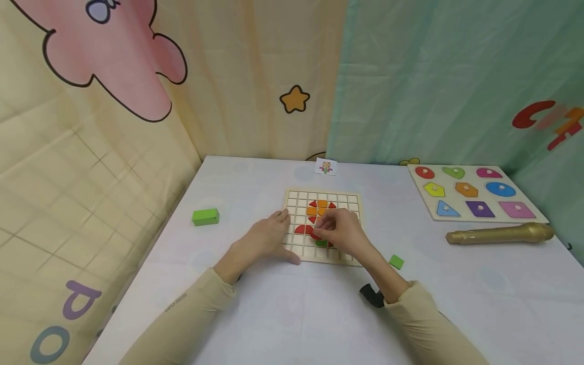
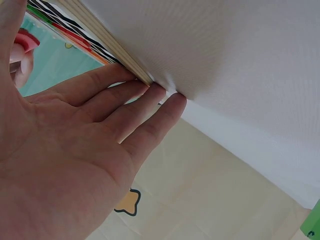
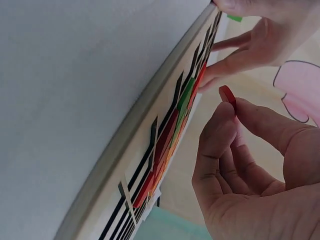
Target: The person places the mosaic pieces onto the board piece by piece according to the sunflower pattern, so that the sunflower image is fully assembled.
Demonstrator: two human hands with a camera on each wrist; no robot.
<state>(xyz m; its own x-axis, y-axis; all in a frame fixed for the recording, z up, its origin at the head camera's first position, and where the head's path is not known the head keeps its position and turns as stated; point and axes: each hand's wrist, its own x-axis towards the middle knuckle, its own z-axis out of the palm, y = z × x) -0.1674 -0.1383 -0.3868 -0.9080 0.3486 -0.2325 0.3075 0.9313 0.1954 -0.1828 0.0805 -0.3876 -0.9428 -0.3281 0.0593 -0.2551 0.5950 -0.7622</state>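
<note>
A wooden grid board (image 1: 307, 251) lies on the white table. Orange squares (image 1: 322, 204), small red triangles (image 1: 312, 204), a red rounded piece (image 1: 302, 229) and a green square (image 1: 321, 243) sit in its middle cells. Against the board's left side rests my left hand (image 1: 266, 235); its extended fingertips touch the board's edge and the tabletop in the left wrist view. Over the middle of the board, my right hand (image 1: 342, 230) pinches a small red curved piece (image 3: 227, 95) between thumb and index finger. That piece is held apart from the board in the right wrist view.
A green block (image 1: 206, 217) stands at the left. Behind the board lies a small picture card (image 1: 326, 167). To the right are a loose green tile (image 1: 396, 261), a shape puzzle board (image 1: 444, 207) and a gold microphone-like stick (image 1: 497, 234). Curtains line the table's back and sides.
</note>
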